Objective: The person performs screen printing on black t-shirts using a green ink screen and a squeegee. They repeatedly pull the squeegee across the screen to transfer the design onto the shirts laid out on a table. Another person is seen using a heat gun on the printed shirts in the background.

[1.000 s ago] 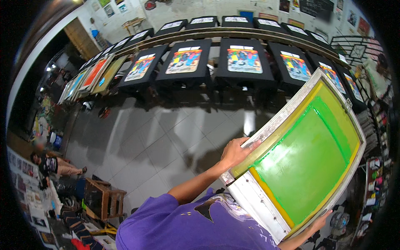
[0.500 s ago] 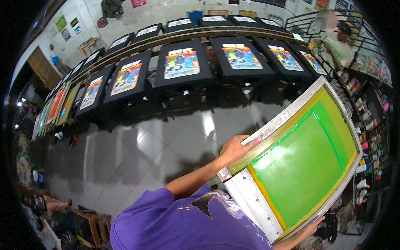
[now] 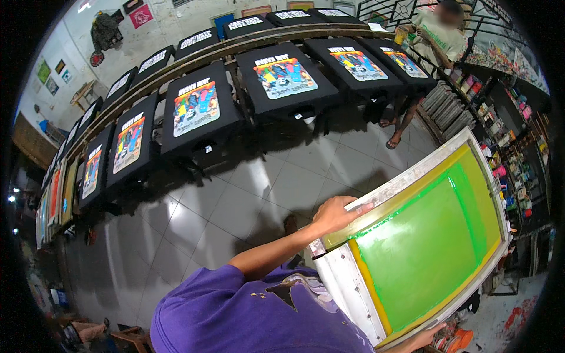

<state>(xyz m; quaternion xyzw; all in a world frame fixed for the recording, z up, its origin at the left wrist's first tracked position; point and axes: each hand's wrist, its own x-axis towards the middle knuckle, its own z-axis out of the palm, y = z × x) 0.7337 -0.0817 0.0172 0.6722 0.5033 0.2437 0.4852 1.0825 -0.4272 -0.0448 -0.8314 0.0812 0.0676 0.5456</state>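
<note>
A large screen-printing frame [image 3: 421, 247] fills the lower right, tilted, with green ink spread over its yellow-green mesh and a pale worn border. My left hand [image 3: 339, 215] grips its upper left edge, thumb over the rim. At the bottom, my right hand [image 3: 421, 338] holds the near edge from below; most of its fingers are hidden by the frame. Beyond lies a curved row of black T-shirts [image 3: 285, 79] stretched flat on boards, each with a colourful print and white lettering above it.
A wooden rail [image 3: 226, 50] divides the near row from a second row of black shirts [image 3: 197, 41] with white prints. A co-worker [image 3: 438, 35] stands at the far right end. Shelves of small containers [image 3: 512, 135] line the right side. Several more frames [image 3: 56, 191] lean at the left.
My view has turned right, so the shirt rows shift left and more of the right-hand shelves shows. Both hands keep their hold on the frame. The co-worker's legs have come into view.
</note>
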